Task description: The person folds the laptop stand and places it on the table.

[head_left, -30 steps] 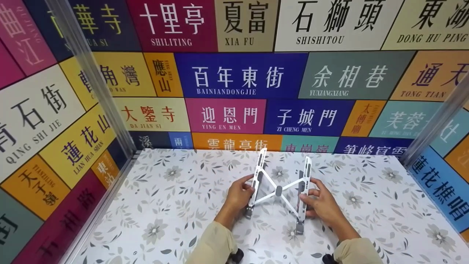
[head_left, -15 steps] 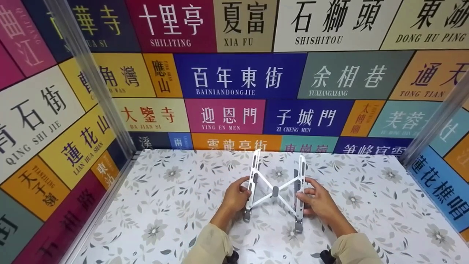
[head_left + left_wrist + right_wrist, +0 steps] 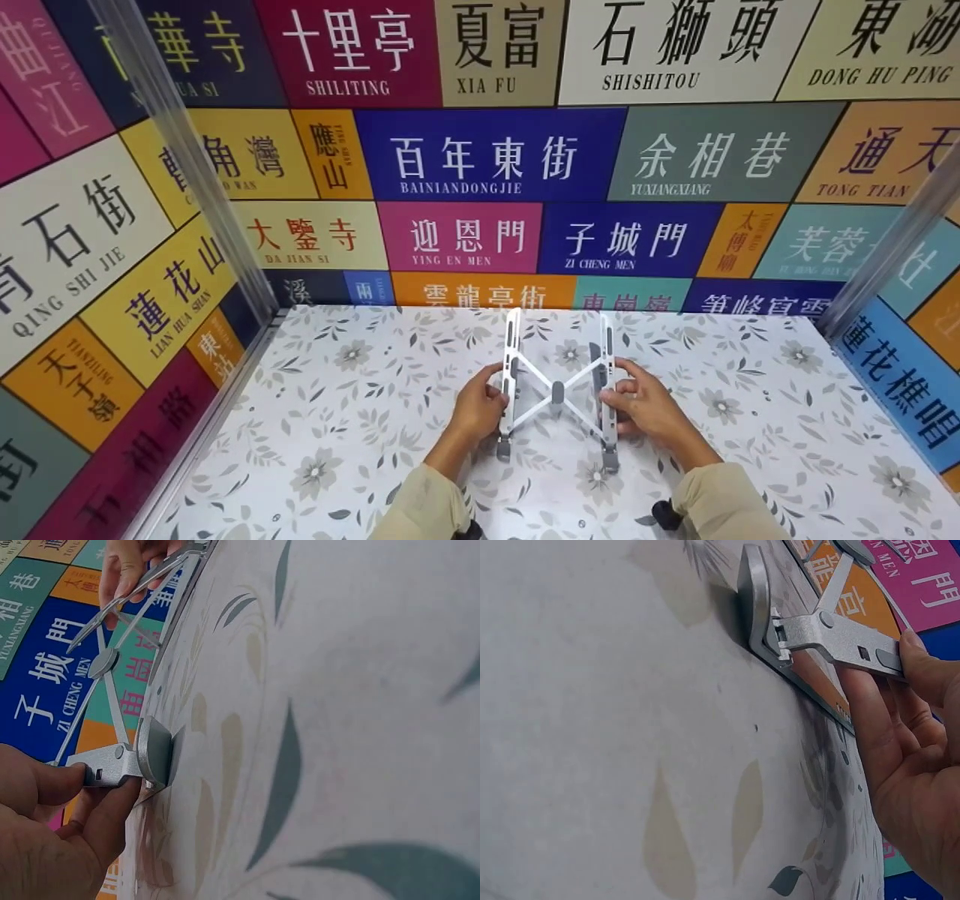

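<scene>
A silver folding laptop stand [image 3: 557, 391] is spread out above the floral table, its thin crossbars meeting in an X at a grey hub. On its left rail [image 3: 510, 375] the left hand [image 3: 478, 405] grips with thumb and fingers. The right hand [image 3: 646, 401] pinches the right rail [image 3: 608, 375] from the outer side. In the left wrist view, a hinged foot [image 3: 155, 751] at the rail's end is close to the tabletop, with the left thumb and fingers [image 3: 67, 825] behind it. The right wrist view has the other foot [image 3: 755, 596] folded up beside the right hand [image 3: 915, 742].
The white tabletop [image 3: 337, 420] with grey flowers and leaves spreads around the stand. Behind it rises a wall of coloured sign panels [image 3: 491, 154]. Clear upright strips stand at the left [image 3: 202, 180] and right corners.
Both hands have shifted slightly left with the laptop stand between them. The stand has turned a little, so its rails now run straighter away from the person. The grips look the same.
</scene>
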Available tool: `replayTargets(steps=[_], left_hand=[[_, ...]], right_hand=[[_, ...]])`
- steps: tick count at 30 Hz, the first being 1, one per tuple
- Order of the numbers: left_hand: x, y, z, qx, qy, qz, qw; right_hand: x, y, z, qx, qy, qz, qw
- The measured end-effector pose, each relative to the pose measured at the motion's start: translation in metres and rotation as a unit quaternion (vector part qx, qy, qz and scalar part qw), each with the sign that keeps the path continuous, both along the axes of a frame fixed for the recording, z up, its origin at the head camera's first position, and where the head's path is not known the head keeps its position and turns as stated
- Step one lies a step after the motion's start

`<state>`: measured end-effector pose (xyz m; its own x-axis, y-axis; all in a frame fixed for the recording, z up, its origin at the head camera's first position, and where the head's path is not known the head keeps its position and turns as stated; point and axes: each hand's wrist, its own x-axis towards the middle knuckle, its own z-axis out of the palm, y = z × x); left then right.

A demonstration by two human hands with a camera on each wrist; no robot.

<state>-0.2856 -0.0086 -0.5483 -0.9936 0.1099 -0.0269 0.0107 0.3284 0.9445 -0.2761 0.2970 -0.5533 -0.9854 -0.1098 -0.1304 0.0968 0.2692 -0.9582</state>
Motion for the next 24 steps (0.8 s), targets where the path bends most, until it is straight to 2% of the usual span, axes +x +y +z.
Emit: replayTargets(steps=[4, 11, 16, 20, 24], left_hand=[[0.001, 0.000, 0.000, 0.006, -0.009, 0.003, 0.9999], [0.001, -0.001, 0.000, 0.005, -0.018, 0.000, 0.9998], [0.001, -0.003, 0.000, -0.004, -0.015, 0.001, 0.9999], [0.003, -0.005, 0.001, -0.030, 0.007, 0.002, 0.9995], [0.005, -0.010, 0.002, -0.044, 0.019, -0.012, 0.9988]], right_hand=[[-0.001, 0.001, 0.001, 0.006, 0.009, 0.020, 0.9997], [-0.004, 0.003, -0.002, 0.015, 0.015, 0.032, 0.9993], [-0.002, 0.001, -0.002, 0.046, 0.023, 0.017, 0.9985], [0.004, -0.003, 0.002, 0.084, 0.024, -0.009, 0.9961], [0.010, -0.005, 0.005, 0.068, 0.020, -0.020, 0.9973]])
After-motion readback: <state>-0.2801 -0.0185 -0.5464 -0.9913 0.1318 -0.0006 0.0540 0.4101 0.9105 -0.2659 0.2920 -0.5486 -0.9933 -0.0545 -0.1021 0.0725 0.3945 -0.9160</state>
